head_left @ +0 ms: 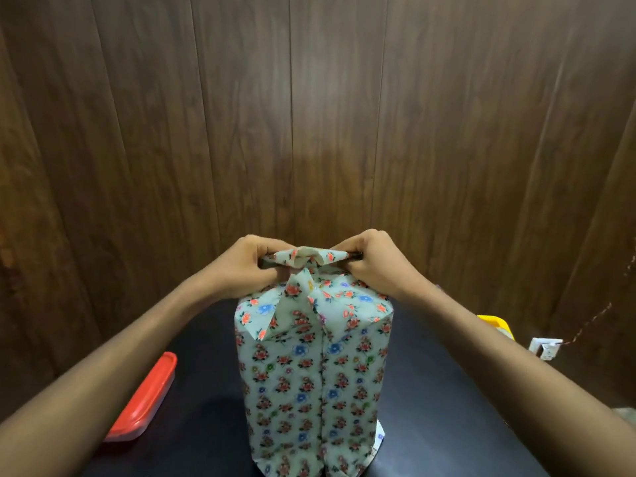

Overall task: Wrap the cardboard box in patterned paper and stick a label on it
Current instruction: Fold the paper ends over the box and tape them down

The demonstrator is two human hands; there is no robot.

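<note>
On the far left I am seeing a red-lidded tub lying on the dark table, close to its left edge and partly under my left forearm. It is sitting well apart from the box.

My left hand is reaching in over the table to the top of the box, and its grip is clenching on the paper: the fingers are curling over the far side of the gathered edge while the thumb is pressing from the near side. The box is standing upright on end in the middle of the table, and the floral paper is covering every side I can see. A seam is running down the middle of the near face. At the top, the paper is folding in from both sides as slanted flaps, and a pointed flap is hanging loose on the near left shoulder. Above that, the paper is bunching into a raised ridge between my two hands.

My right hand is mirroring the left, its grip pinching the right end of that same ridge, fingers curled over and knuckles facing me.

At the box's lower right corner a bit of white is sticking out; I cannot tell what it is. Farther right, past my right forearm, a yellow thing is showing at the table's edge, and a white socket is sitting on the wood-panelled wall.
</note>
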